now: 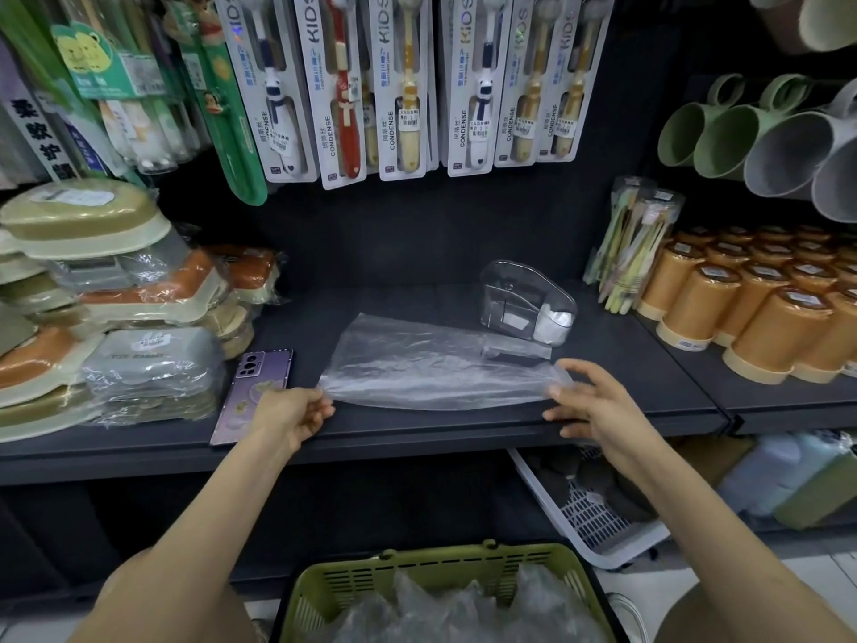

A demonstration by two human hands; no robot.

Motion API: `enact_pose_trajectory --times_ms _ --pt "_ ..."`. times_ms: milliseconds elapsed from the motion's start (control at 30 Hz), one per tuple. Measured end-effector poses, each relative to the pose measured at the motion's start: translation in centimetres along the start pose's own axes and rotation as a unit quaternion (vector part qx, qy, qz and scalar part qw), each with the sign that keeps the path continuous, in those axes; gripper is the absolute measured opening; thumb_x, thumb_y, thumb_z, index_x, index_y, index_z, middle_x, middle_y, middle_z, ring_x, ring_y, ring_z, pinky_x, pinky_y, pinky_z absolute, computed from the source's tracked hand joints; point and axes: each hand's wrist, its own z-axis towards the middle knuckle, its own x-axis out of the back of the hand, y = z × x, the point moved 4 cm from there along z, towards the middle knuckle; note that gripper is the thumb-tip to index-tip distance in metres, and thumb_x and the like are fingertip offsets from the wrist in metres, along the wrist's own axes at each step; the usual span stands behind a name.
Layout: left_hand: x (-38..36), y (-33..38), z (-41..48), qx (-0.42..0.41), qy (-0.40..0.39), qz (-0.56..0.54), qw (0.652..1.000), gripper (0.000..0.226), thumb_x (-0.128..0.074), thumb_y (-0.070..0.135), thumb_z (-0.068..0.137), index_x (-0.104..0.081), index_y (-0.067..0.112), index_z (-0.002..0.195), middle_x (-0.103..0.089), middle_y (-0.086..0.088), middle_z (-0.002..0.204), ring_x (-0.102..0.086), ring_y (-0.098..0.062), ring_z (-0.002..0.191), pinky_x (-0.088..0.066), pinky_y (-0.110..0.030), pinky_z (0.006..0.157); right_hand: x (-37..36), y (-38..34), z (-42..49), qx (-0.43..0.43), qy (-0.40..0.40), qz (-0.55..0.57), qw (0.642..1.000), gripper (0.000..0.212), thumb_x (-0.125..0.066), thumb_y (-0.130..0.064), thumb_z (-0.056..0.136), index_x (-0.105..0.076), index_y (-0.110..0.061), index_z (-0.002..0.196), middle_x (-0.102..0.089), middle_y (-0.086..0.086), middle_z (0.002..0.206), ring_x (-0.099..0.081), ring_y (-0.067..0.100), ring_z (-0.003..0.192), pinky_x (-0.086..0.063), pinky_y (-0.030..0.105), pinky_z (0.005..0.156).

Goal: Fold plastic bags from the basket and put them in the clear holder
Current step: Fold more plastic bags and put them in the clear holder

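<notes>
Bag [431, 364] lay flat on shelf [640, 373]; left hand [297, 413] and right hand [596, 403] pinched its ends, taut for folding.

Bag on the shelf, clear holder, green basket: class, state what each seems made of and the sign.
Bag: thin clear plastic film, glossy; it wrinkles and the shelf shows through. Clear holder: rigid transparent plastic, perhaps acrylic; smooth edges catch light. Basket: moulded olive-green plastic, matt; slotted wall.
</notes>
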Motion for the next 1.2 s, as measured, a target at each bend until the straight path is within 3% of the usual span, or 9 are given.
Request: enact_pose_trajectory --times_ms 167,400,533,633,733,833,900,1000,1200 --pt "-0.3 0.0 -0.5 -0.027 0.011 0.035 0.999 0.015 -0.05 0.002 0.094 -0.053 0.002 0.079 -0.06 -0.013 0.064 -0.055 -0.01 0.032 -0.036 -0.011 0.032 -0.2 0.8 0.5 -0.079 0.05 0.078 0.993 0.024 -0.06 -0.033 0.093 -0.057 -0.017 0.111 -0.068 0.012 0.098 -0.069 0.022 0.069 -0.052 0.027 0.047" --pt "-0.4 -0.4 -0.6 -0.08 0.027 0.064 0.994 0.018 -0.059 -0.003 0.09 -0.057 0.003 0.073 -0.058 -0.01 0.054 -0.052 -0.003 0.03 -0.032 -0.01 0.03 0.2 1.5 1.3 -0.049 0.168 0.023 0.984 0.017 -0.068 0.003 0.083 -0.062 -0.005 0.097 -0.062 0.011 0.079 -0.057 0.016 0.057 -0.045 0.018 0.041" --pt "-0.7 -0.9 -0.9 -0.081 0.023 0.085 0.993 0.016 -0.061 -0.001 0.089 -0.059 0.002 0.074 -0.058 -0.004 0.044 -0.053 -0.003 0.032 -0.03 -0.011 0.03 1.1 2.4 1.4 -0.095 0.193 0.073 0.974 0.022 -0.068 0.003 0.084 -0.059 -0.004 0.102 -0.062 0.01 0.074 -0.057 0.011 0.047 -0.044 0.018 0.038" --pt "-0.6 -1.0 -1.3 -0.07 0.007 0.103 0.992 0.01 -0.063 0.004 0.09 -0.059 0.004 0.081 -0.061 -0.008 0.062 -0.055 -0.003 0.035 -0.028 -0.011 0.031 1.9 2.4 1.8 -0.123 0.18 0.09 0.972 0.019 -0.069 -0.009 0.087 -0.059 -0.005 0.103 -0.063 0.01 0.079 -0.06 0.012 0.047 -0.045 0.02 0.038" --pt "-0.4 -0.6 -2.1 -0.089 -0.023 0.194 0.977 0.019 -0.064 0.02 0.092 -0.06 0.003 0.084 -0.065 -0.012 0.078 -0.059 -0.012 0.051 -0.032 -0.017 0.039 2.6 0.9 1.7 -0.057 0.231 -0.189 0.953 0.035 -0.066 -0.036 0.089 -0.06 -0.01 0.112 -0.066 0.005 0.091 -0.064 0.025 0.075 -0.053 0.037 0.063" --pt "0.2 0.1 -3.2 -0.21 0.041 0.402 0.89 0.037 -0.064 0.034 0.09 -0.056 0.002 0.106 -0.061 -0.01 0.091 -0.059 -0.025 0.082 -0.04 -0.031 0.064 -0.1 -2.0 1.2 0.142 0.271 -0.458 0.834 0.033 -0.06 -0.035 0.091 -0.063 -0.015 0.117 -0.066 0.006 0.103 -0.06 0.033 0.099 -0.046 0.037 0.075" --pt "0.1 0.8 -4.2 -0.359 0.105 0.471 0.799 0.034 -0.066 0.027 0.088 -0.057 0.003 0.109 -0.061 -0.013 0.097 -0.057 -0.034 0.093 -0.041 -0.038 0.077 -3.6 -3.0 1.6 0.234 0.198 -0.481 0.821 0.034 -0.057 -0.036 0.092 -0.067 -0.013 0.115 -0.067 0.008 0.111 -0.059 0.033 0.104 -0.046 0.038 0.082" --pt "-0.6 0.6 -4.4 -0.539 0.1 0.5 0.671 0.018 -0.064 0.015 0.082 -0.066 0.002 0.094 -0.064 -0.015 0.089 -0.059 -0.038 0.079 -0.048 -0.044 0.071 -8.9 -2.7 3.5 0.302 0.055 -0.515 0.801 0.052 -0.041 -0.047 0.092 -0.064 -0.013 0.123 -0.063 0.008 0.127 -0.055 0.029 0.121 -0.04 0.039 0.101" --pt "-0.2 -1.7 -3.8 -0.536 -0.026 0.581 0.612 0.027 -0.052 0.031 0.079 -0.073 0.017 0.088 -0.07 0.004 0.089 -0.067 -0.024 0.077 -0.049 -0.035 0.065 -16.0 -0.5 8.2 0.188 -0.183 -0.626 0.734 0.064 -0.043 -0.056 0.095 -0.025 -0.032 0.151 -0.017 0.001 0.161 -0.006 0.017 0.149 0.005 0.043 0.12"
